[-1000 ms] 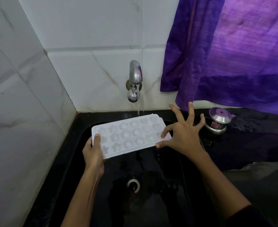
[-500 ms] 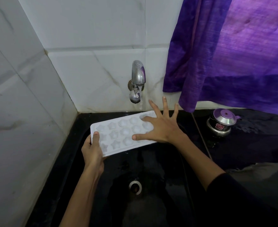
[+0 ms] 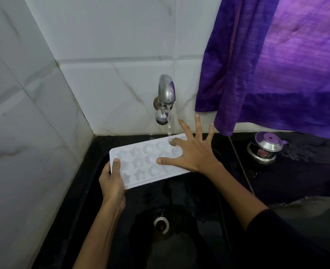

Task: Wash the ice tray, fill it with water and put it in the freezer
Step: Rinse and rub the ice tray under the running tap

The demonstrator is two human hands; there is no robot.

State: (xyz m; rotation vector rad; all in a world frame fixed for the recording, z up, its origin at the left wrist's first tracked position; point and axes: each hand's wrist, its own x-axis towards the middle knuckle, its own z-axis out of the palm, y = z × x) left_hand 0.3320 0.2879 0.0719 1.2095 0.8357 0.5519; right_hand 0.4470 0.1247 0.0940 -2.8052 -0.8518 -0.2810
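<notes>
A white ice tray with star and round moulds is held over the black sink, tilted slightly. My left hand grips its near left corner, thumb on top. My right hand lies flat on the tray's right half with fingers spread, covering several moulds. A chrome tap on the tiled wall runs a thin stream of water onto the tray's far right edge, just beside my right index finger.
The sink drain sits below the tray in a wet basin. A small steel pot with a purple-tinted lid stands on the black counter at right. A purple curtain hangs above it. Tiled walls close the left and back.
My right hand moved left from the tray's right end onto its top and now presses flat over the moulds. The left hand kept its grip on the tray.
</notes>
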